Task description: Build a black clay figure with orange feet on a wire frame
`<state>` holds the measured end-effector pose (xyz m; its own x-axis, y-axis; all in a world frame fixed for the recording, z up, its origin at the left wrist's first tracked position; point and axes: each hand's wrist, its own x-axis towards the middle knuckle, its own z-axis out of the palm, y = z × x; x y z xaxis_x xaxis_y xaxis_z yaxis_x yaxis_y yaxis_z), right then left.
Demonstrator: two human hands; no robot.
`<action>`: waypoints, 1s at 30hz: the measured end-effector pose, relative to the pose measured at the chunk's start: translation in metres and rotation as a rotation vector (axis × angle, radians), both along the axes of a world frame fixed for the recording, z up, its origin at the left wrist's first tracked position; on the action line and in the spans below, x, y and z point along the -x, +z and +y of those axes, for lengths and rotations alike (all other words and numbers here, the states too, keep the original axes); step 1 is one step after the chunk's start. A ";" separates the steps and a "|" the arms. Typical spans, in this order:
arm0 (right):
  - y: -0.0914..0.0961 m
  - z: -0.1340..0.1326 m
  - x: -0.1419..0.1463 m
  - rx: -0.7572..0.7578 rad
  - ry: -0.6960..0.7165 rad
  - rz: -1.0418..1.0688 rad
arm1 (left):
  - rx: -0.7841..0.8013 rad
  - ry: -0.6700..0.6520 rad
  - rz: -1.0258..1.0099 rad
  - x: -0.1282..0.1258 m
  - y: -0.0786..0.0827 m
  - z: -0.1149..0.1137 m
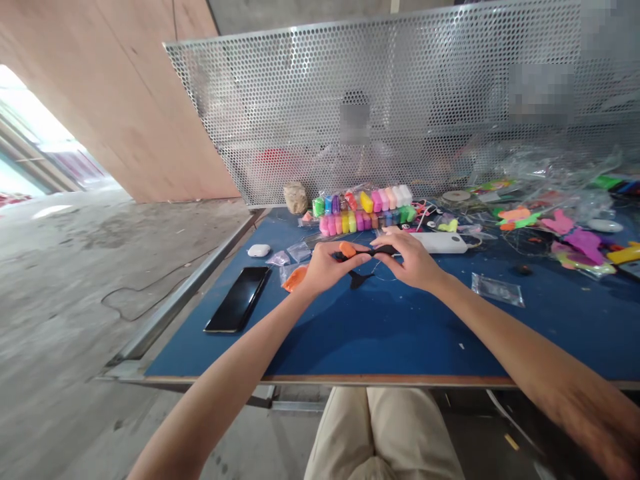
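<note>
My left hand point(327, 265) and my right hand point(407, 259) meet above the blue table, fingers closed on a dark, clay-like piece point(384, 250) stretched between them. A rounded orange lump point(347, 250) shows at my left fingertips, against the dark material. Whether the two are joined I cannot tell. Just below my hands lies a separate flat black piece point(359, 280) with a forked outline. Beside my left hand is an orange piece point(295, 279) in a clear bag.
A phone point(237, 300) and a white earbud case point(259, 251) lie at left. Colourful clay packs point(367, 212) and a stone point(296, 198) line the perforated metal panel point(300, 100). A white power strip point(440, 243), a clear packet point(497, 290) and foam shapes point(575, 237) lie right.
</note>
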<state>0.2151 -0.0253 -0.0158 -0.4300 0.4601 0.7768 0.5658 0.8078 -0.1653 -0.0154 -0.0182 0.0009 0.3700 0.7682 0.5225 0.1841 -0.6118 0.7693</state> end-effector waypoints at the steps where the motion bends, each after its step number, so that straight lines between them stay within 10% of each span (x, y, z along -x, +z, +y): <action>1: 0.000 0.000 0.000 -0.002 -0.001 0.004 | 0.025 0.001 0.024 0.001 0.001 0.000; 14: -0.001 0.003 0.001 0.011 -0.022 0.032 | 0.179 -0.066 -0.048 0.000 -0.002 0.008; 21: -0.002 -0.001 0.000 0.263 -0.002 0.131 | 0.273 -0.240 -0.046 0.009 -0.002 0.015; 30: -0.001 0.003 -0.002 0.076 0.080 0.013 | 0.240 -0.277 -0.040 0.014 0.005 0.012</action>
